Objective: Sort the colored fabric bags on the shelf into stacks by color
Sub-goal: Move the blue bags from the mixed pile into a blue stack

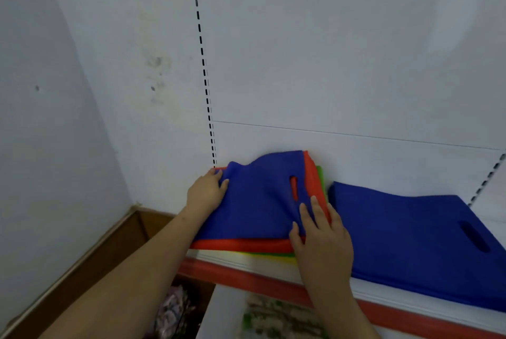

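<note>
A mixed pile lies at the left of the white shelf (273, 264): a blue bag (257, 201) with a slot handle on top, an orange-red bag (246, 245) under it, then green (321, 177) and yellow (241, 255) edges below. My left hand (206, 192) grips the blue bag's far left corner, which is bunched up. My right hand (320, 237) rests on the blue bag's right edge with straight fingers, thumb at the pile's front. A separate blue stack (410, 234) lies to the right on the same shelf.
The shelf has a red front strip (246, 278) and a white back panel with slotted uprights (205, 84). A lower shelf holds patterned items (276, 316). A white wall and brown skirting (90, 251) stand to the left.
</note>
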Demonstrator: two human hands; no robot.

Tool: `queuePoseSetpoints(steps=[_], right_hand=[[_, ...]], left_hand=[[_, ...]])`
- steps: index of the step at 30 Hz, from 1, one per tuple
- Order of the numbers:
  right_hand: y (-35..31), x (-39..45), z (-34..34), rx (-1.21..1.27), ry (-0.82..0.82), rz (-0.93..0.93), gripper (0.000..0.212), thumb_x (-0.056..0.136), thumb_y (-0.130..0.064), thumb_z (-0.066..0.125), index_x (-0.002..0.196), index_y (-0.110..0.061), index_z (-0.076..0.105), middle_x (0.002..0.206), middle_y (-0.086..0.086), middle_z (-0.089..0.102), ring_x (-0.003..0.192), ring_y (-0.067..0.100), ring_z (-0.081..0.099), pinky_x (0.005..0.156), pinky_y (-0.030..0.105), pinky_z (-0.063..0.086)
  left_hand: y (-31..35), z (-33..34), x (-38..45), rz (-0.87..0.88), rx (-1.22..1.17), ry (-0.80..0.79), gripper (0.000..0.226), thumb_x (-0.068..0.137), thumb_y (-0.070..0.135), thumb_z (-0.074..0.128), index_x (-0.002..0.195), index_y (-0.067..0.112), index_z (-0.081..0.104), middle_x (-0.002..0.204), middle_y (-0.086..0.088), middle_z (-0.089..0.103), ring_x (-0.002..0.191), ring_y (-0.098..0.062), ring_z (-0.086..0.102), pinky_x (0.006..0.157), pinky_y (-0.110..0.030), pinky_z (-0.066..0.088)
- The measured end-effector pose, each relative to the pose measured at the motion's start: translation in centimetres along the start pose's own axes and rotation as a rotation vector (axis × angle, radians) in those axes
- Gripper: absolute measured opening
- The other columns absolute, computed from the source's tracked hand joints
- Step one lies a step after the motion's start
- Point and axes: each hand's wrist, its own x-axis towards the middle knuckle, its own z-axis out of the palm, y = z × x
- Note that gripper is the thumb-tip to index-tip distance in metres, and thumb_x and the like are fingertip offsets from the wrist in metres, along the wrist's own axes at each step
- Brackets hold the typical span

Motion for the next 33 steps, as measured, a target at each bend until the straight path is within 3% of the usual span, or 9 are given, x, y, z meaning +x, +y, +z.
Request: queuePoseSetpoints(steps=[3, 6, 9, 11, 14, 17, 20, 25, 33], right_hand=[[0.6, 0.0, -0.1, -0.04, 0.038, -0.027, 0.052, 0.091, -0.04, 0.034, 0.12, -0.018, 0.072, 0.137, 0.01, 0.059, 0.128, 0.036, 0.053, 0.1, 0.051, 0.046], [0.5, 0.2, -0.3, -0.068, 0.059, -0.035, 0.049, 0.094, -0.04, 0.034, 0.124, -0.023, 0.069, 0.146, 0.012, 0.05, 0.14, 0.035, 0.04, 0.117, 0.054, 0.022], [0.8, 0.3, -1.5, -0.024, 0.143, 0.02, 0.041, 0.096, -0.04, 0.043, 0.129, -0.028, 0.064, 0.153, 0.015, 0.041, 0.146, 0.035, 0.029, 0.12, 0.056, 0.012], [1.8, 0.1, -2.2, 0.05, 0.209, 0.046, 0.04, 0.097, -0.038, 0.047, 0.132, -0.026, 0.061, 0.153, 0.015, 0.041, 0.141, 0.036, 0.037, 0.118, 0.053, 0.021], [4.1, -0.2, -3.7, 0.302, 0.223, 0.164, 0.04, 0.105, -0.038, 0.041, 0.14, -0.024, 0.055, 0.153, 0.01, 0.041, 0.113, 0.025, 0.061, 0.086, 0.035, 0.052], [7.4, -0.6, -5.3, 0.591, 0.234, 0.363, 0.043, 0.1, -0.03, 0.051, 0.143, -0.022, 0.049, 0.152, -0.003, 0.043, 0.129, 0.008, 0.049, 0.102, 0.024, 0.044], [11.2, -1.0, -7.8, 0.562, 0.309, 0.447, 0.043, 0.098, -0.026, 0.058, 0.14, -0.019, 0.054, 0.147, -0.011, 0.048, 0.129, -0.002, 0.041, 0.107, 0.016, 0.03], [18.5, -1.6, -10.3, 0.435, 0.394, 0.509, 0.033, 0.1, -0.017, 0.053, 0.131, -0.011, 0.063, 0.141, -0.005, 0.054, 0.124, 0.003, 0.048, 0.102, 0.005, 0.029], [25.3, -3.6, -9.2, 0.265, 0.211, 0.649, 0.043, 0.098, -0.008, 0.052, 0.141, -0.009, 0.053, 0.152, 0.003, 0.043, 0.132, 0.019, 0.047, 0.102, 0.021, 0.032]], left_hand=[[1.4, 0.7, -0.2, 0.008, 0.144, 0.01, 0.042, 0.105, 0.038, 0.029, 0.134, 0.022, 0.056, 0.137, -0.002, 0.052, 0.143, -0.033, 0.03, 0.11, -0.05, 0.033], [2.4, 0.2, 0.0, -0.012, 0.237, 0.002, 0.042, 0.107, 0.036, 0.027, 0.137, 0.025, 0.055, 0.151, -0.004, 0.041, 0.151, -0.031, 0.009, 0.119, -0.056, 0.01], [3.8, -1.6, -0.3, 0.015, 0.126, 0.063, 0.043, 0.107, 0.036, 0.028, 0.141, 0.022, 0.051, 0.148, -0.011, 0.04, 0.14, -0.036, 0.032, 0.108, -0.05, 0.034], [5.6, -2.9, -0.4, 0.052, 0.025, 0.15, 0.043, 0.107, 0.037, 0.027, 0.138, 0.022, 0.053, 0.126, -0.014, 0.051, 0.11, -0.034, 0.055, 0.085, -0.042, 0.047], [9.3, -4.3, -0.2, 0.124, -0.123, 0.195, 0.045, 0.106, 0.04, 0.024, 0.139, 0.028, 0.052, 0.105, -0.014, 0.055, 0.084, -0.031, 0.059, 0.072, -0.037, 0.047], [14.4, -4.6, -0.7, 0.234, -0.269, 0.209, 0.041, 0.105, 0.038, 0.032, 0.14, 0.027, 0.05, 0.106, -0.012, 0.051, 0.087, -0.028, 0.056, 0.077, -0.037, 0.049], [20.3, -4.2, -2.3, 0.299, -0.404, 0.215, 0.045, 0.104, 0.029, 0.042, 0.148, 0.023, 0.04, 0.121, -0.007, 0.04, 0.089, -0.019, 0.053, 0.083, -0.031, 0.046], [28.4, -1.5, -4.3, 0.354, -0.415, 0.279, 0.047, 0.098, 0.011, 0.045, 0.145, 0.013, 0.045, 0.127, -0.014, 0.04, 0.107, -0.029, 0.046, 0.091, -0.039, 0.047], [32.9, 5.5, -7.1, 0.307, -0.227, 0.114, 0.047, 0.084, 0.002, 0.049, 0.13, 0.008, 0.055, 0.136, -0.018, 0.035, 0.117, -0.035, 0.036, 0.095, -0.035, 0.032]])
